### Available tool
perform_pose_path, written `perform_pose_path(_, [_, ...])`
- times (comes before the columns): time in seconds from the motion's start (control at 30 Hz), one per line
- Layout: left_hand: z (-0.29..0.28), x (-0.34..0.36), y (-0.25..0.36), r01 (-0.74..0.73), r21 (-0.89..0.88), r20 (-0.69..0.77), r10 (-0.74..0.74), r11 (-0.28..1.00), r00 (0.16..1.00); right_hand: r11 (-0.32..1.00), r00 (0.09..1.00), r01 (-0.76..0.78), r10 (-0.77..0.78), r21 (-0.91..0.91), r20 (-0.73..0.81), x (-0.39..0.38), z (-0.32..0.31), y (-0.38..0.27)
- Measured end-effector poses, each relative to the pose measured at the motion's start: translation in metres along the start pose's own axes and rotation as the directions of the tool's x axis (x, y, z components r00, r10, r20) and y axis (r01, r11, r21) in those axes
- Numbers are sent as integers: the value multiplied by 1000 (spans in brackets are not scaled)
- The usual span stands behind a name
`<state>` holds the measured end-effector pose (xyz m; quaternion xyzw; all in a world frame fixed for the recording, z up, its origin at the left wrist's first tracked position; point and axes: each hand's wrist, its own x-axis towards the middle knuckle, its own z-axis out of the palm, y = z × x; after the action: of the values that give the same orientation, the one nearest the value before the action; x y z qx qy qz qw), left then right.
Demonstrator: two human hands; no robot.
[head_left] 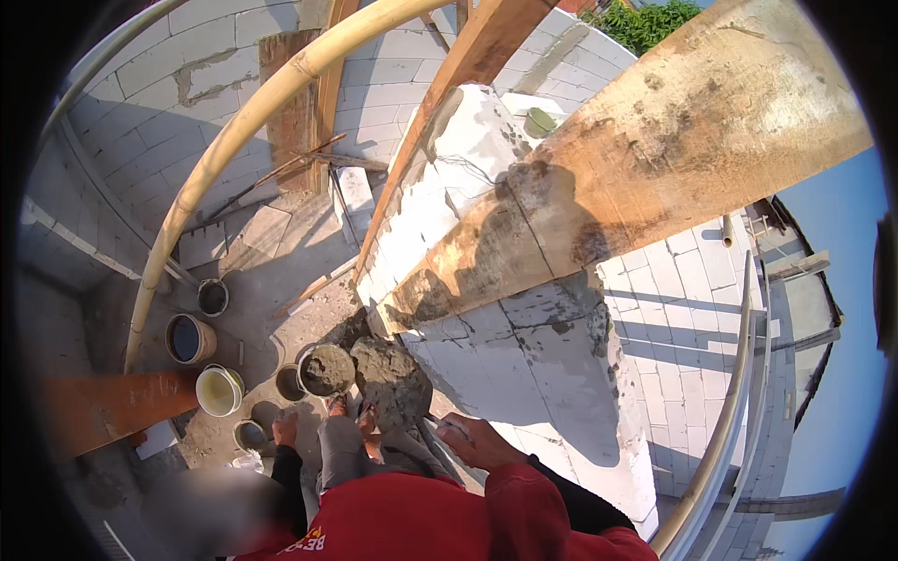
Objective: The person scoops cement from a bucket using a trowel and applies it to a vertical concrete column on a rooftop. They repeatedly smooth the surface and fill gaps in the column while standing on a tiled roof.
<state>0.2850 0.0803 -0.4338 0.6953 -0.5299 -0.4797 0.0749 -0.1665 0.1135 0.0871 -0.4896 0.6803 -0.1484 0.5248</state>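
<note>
My right hand [472, 439] grips the handle of a trowel [428, 427], whose blade reaches into a grey mass of mortar [393, 383]. Beside that is a bucket of mortar [326, 369], above my feet. My left hand [284, 426] hangs at the lower left, fingers curled; what it holds, if anything, is too small to make out. A long stained wooden board [673, 131] slants across the upper right, against a white block wall section [524, 374] spattered with mortar.
Several buckets [221, 391] stand on the dusty floor [257, 243] at the left. A curved bamboo pole [164, 262] crosses the left, with an orange board [122, 402] below. Block walls [159, 103] surround the space; railings [730, 402] run along the right, with open sky beyond.
</note>
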Motion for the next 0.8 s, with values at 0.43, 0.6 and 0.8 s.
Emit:
perform_pose_path(0.43, [-79, 49, 115, -463, 610, 311, 343, 643, 886, 856, 765, -477, 516, 200, -385, -266, -210, -151])
perform_pose_path(0.6, [-66, 52, 143, -439, 632, 381, 237, 638, 894, 867, 707, -250, -141, -431, -693, -201, -236, -153])
perform_pose_path(0.8, [-90, 20, 134, 26, 0, 459, -23, 1000, 888, 757, 415, -239, -487, -608, -769, -88, -212, -111])
